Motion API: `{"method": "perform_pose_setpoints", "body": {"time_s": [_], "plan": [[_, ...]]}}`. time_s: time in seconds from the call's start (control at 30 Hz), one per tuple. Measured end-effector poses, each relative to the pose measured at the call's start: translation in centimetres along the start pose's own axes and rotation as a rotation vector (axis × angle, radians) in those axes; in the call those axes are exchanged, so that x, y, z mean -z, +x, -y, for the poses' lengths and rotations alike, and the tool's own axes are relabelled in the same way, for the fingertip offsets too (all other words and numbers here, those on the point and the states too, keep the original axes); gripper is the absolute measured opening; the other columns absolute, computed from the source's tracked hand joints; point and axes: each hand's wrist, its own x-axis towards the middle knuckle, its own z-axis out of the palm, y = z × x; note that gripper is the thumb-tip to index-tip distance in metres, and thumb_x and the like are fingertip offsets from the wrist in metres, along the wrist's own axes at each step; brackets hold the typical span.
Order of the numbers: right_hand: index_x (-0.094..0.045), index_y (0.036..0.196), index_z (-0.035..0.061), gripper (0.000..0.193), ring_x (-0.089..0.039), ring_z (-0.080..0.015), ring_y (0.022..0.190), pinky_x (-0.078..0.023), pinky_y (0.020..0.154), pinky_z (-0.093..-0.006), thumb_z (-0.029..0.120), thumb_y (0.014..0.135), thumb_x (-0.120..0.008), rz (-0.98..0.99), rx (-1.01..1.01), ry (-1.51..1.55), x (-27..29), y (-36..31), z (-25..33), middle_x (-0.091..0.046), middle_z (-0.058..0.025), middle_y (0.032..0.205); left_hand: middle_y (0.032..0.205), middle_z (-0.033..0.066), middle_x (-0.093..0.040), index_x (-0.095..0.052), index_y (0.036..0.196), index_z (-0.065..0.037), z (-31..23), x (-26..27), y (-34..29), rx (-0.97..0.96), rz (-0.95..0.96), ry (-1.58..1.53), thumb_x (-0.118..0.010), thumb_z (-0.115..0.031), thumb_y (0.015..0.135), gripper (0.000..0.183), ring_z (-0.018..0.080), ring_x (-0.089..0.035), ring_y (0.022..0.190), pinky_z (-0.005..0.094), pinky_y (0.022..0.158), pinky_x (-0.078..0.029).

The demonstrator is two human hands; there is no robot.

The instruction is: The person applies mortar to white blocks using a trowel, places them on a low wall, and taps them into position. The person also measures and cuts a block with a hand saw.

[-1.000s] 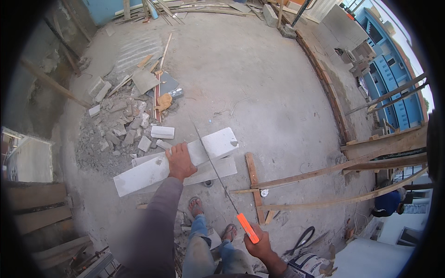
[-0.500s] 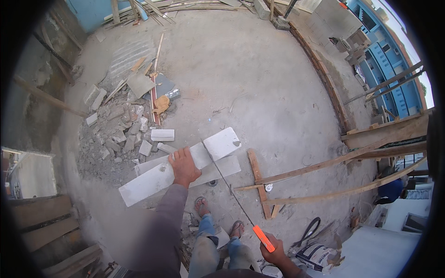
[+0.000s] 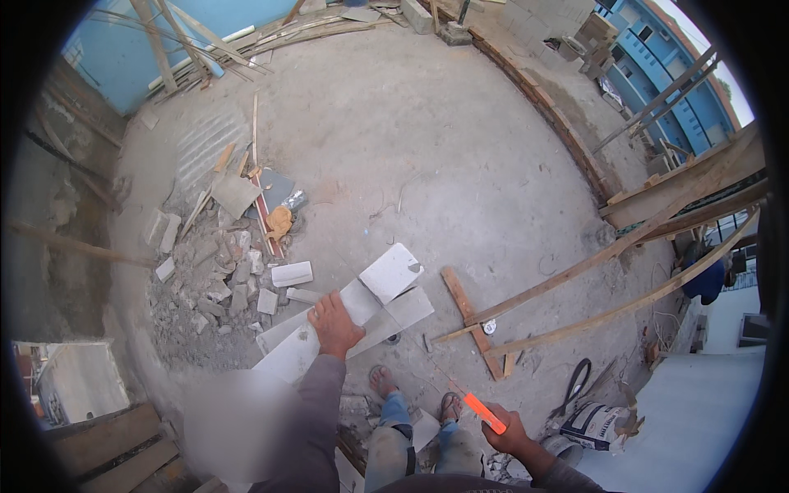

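Observation:
A long white lightweight concrete block [image 3: 289, 352] slants across another pale block [image 3: 411, 306] low above the floor. My left hand [image 3: 336, 323] grips the upper block, fingers over its far edge. Beyond that hand, the block's end piece [image 3: 391, 274] sits at a slightly different angle, with a break line between it and the long part. My right hand [image 3: 505, 428] is closed around the orange handle of a handsaw [image 3: 485, 412]. The saw's thin blade is smeared and points up-left, apart from the block.
Rubble [image 3: 218, 279] and small white offcuts [image 3: 292, 274] lie left of the block. A nailed wooden piece [image 3: 472, 324] and long slanting boards [image 3: 608, 255] stand to the right. A cement sack [image 3: 596, 426] is at lower right; another person [image 3: 704, 273] is at far right.
The saw has come out of the cut and back toward me, with its blade clear of the block. The end piece has shifted out of line with the long part.

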Motion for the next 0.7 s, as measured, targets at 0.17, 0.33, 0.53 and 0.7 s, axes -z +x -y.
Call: {"method": "perform_pose_setpoints", "body": {"time_s": [0.17,0.33,0.53,0.7], "plan": [[-0.067,0.129,0.0046,0.046,-0.075,-0.0334,0.080,-0.060,0.072,-0.0376,0.009,0.084,-0.074,0.011,-0.169,0.110,5.9,-7.8,5.3,-0.075,-0.0160,0.096,0.135,0.0138,-0.048,-0.028,0.158,-0.009,2.6,1.9,-2.0,-0.195,-0.057,0.100,-0.090,-0.032,0.056,0.121,0.0356,-0.047,0.126,0.0544,0.108,-0.034],[-0.069,0.129,0.0048,0.045,-0.076,-0.0311,0.076,-0.060,0.068,-0.0361,0.009,0.084,-0.075,-0.019,-0.173,0.062,5.3,-6.3,6.1,-0.076,-0.0165,0.091,0.138,0.0163,-0.047,-0.024,0.162,-0.011,3.8,3.2,-2.1,-0.118,0.207,0.138,-0.092,-0.033,0.056,0.128,0.0396,-0.048,0.127,0.0542,0.104,-0.041],[-0.072,0.120,0.0030,0.037,-0.075,-0.0290,0.074,-0.059,0.068,-0.0355,0.006,0.083,-0.074,-0.085,-0.127,0.091,7.7,-5.9,7.3,-0.074,-0.0166,0.089,0.139,0.0214,-0.047,-0.021,0.162,-0.010,4.8,5.3,-0.1,-0.152,0.374,0.051,-0.093,-0.034,0.055,0.131,0.0436,-0.052,0.124,0.0576,0.103,-0.042],[-0.072,0.117,0.0028,0.034,-0.074,-0.0294,0.074,-0.058,0.068,-0.0361,0.006,0.083,-0.073,-0.043,-0.163,0.089,9.7,-4.3,9.3,-0.074,-0.0161,0.090,0.144,0.0294,-0.046,-0.015,0.162,-0.006,7.0,4.1,3.1,-0.204,0.617,-0.197,-0.094,-0.035,0.053,0.138,0.0498,-0.047,0.134,0.0567,0.112,-0.040]]}}
